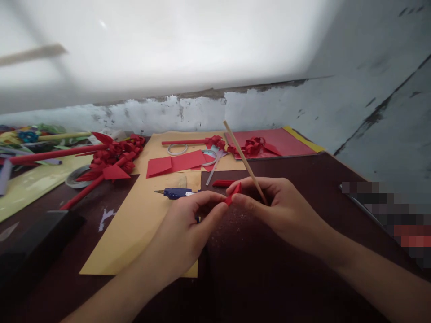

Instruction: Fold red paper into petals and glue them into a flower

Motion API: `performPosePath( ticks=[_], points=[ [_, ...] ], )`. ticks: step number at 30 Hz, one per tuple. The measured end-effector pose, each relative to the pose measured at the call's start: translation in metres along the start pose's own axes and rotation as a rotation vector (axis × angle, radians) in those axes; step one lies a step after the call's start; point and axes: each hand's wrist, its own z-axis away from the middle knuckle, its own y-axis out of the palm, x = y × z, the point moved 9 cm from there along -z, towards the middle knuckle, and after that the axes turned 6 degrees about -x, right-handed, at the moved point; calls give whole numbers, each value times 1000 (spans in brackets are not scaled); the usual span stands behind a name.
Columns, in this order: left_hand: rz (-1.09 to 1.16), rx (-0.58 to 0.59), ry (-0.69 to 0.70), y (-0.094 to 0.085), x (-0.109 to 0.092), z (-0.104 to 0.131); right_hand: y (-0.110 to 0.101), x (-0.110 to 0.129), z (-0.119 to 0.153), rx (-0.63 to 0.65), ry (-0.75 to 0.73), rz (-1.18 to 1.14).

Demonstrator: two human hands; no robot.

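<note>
One red paper (233,194) between both hands' fingers (212,196)

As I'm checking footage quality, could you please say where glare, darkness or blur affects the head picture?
In the head view, glare washes out the upper white surface; the brown strip at upper left is blurred; the black box at lower left is dark and soft-edged; the folded red paper looks clearer.

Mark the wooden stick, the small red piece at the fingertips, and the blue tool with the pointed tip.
Wooden stick (245,161): head view, middle of its visible shaft.
Small red piece (233,194): head view, middle of its exposed surface.
Blue tool (175,193): head view, on its blue body.
</note>
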Motion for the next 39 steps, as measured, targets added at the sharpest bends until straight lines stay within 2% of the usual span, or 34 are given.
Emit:
performPosePath(
  ticks=[3, 7, 12, 16, 21, 25, 39],
  points=[
    [-108, -42, 51, -3, -4, -1, 1, 0, -1, -9, -7, -2],
    [3, -21, -30, -3, 2, -4, 0, -1, -1, -19, 4, -51],
    [58, -56, -109, -12, 8, -5, -15, -10, -1, -168, 50, -256],
    [88, -43, -111, -12, 7, -4, -24, -16, -2, -287, 70, -362],
    [152, -25, -130, -8, 8, -4, -5, -15, -1, -132, 94, -496],
    [190, -35, -131, -8, 7, -4, 4, -13, 0, -48, 35, -429],
    [439, -74, -148, -8, 11, -3, 6, -14, -2, -41, 12, -334]
  ],
)
